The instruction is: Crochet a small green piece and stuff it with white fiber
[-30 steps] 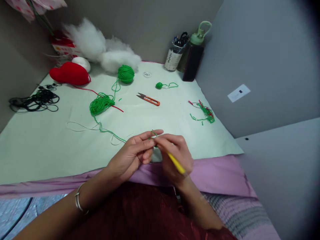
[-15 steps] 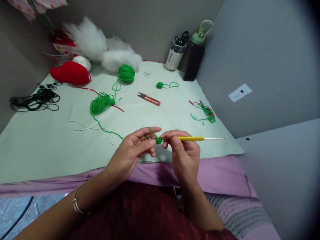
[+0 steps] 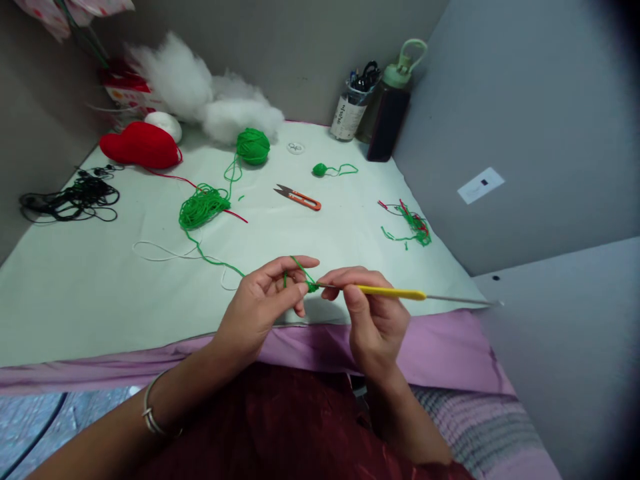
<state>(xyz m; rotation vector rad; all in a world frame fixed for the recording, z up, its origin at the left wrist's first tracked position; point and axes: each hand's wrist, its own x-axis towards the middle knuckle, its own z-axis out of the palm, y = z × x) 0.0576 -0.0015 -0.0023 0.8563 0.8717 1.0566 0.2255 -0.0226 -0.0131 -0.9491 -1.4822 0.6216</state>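
Between thumb and fingers, my left hand (image 3: 267, 293) pinches a small piece of green crochet (image 3: 313, 287). Green yarn (image 3: 302, 267) runs taut from that piece up over the raised index finger. My right hand (image 3: 375, 310) grips a crochet hook (image 3: 393, 292) with a yellow handle and metal ends; its left tip meets the green piece, and the other end points right, slightly downward. From my left hand the strand leads back to a loose heap of green yarn (image 3: 204, 208) on the table.
Orange thread snips (image 3: 299, 198) lie mid-table. A green yarn ball (image 3: 253, 147), red yarn (image 3: 143, 145) and white stuffing (image 3: 240, 120) sit at the back left. A bottle (image 3: 390, 110) stands by a pen cup (image 3: 349, 113). Yarn scraps (image 3: 415, 225) are at right, black cord (image 3: 75, 197) at left.
My right hand has moved slightly right and down, and the hook has shifted right, its far end tilting lower. My left hand with the green piece has drifted slightly left.
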